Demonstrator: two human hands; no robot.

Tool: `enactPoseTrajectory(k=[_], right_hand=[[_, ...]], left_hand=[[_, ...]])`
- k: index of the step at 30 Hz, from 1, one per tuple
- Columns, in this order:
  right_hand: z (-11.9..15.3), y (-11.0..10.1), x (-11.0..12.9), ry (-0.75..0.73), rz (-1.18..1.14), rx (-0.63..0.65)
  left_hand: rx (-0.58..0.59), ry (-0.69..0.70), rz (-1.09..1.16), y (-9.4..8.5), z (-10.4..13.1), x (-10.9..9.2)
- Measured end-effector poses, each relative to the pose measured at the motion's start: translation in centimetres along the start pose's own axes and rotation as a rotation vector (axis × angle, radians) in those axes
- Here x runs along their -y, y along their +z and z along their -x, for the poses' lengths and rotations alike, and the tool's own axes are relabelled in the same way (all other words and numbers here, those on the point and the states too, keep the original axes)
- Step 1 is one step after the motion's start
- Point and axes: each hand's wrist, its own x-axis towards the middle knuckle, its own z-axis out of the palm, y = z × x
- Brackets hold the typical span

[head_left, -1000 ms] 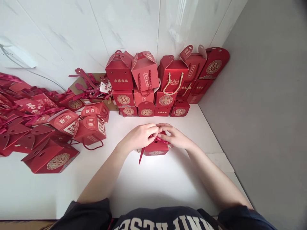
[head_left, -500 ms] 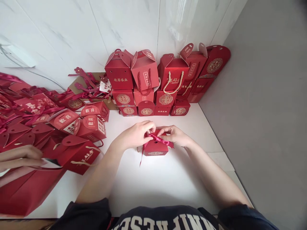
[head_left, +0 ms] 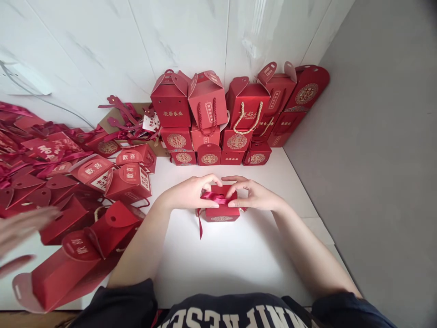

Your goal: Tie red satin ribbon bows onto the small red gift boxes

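Observation:
A small red box (head_left: 221, 214) with a gold round emblem sits on the white table in front of me. Across its top lies a dark pink ribbon (head_left: 215, 197), one tail hanging down at the box's left side. My left hand (head_left: 196, 191) pinches the left part of the ribbon between thumb and fingers. From the other side my right hand (head_left: 249, 195) has its thumb and fingers closed on the right part of the ribbon, close against the box top.
Red gift boxes (head_left: 207, 102) stand stacked along the wall. More boxes and ribbons (head_left: 51, 155) are heaped on the left. Another person's blurred hand (head_left: 23, 228) is at the left edge, near a large open red box (head_left: 68, 273). A grey panel (head_left: 375, 136) bounds the right.
My hands now grip the ribbon lower and flatter over the box top, my right hand slightly farther right. The other person's hand has come off the large box, which now lies turned.

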Motion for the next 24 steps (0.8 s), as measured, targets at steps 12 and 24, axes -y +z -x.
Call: enactPoseTrajectory(k=[12, 24], right_hand=[[1.9, -3.8, 0.5, 0.218, -0.167, 0.231], [0.7, -0.2, 0.2, 0.292, -0.157, 0.024]], left_hand=[[0.137, -0.237, 0.052, -0.9, 0.3, 1.1], [0.163, -0.255, 0.165, -0.1, -1.3, 2.3]])
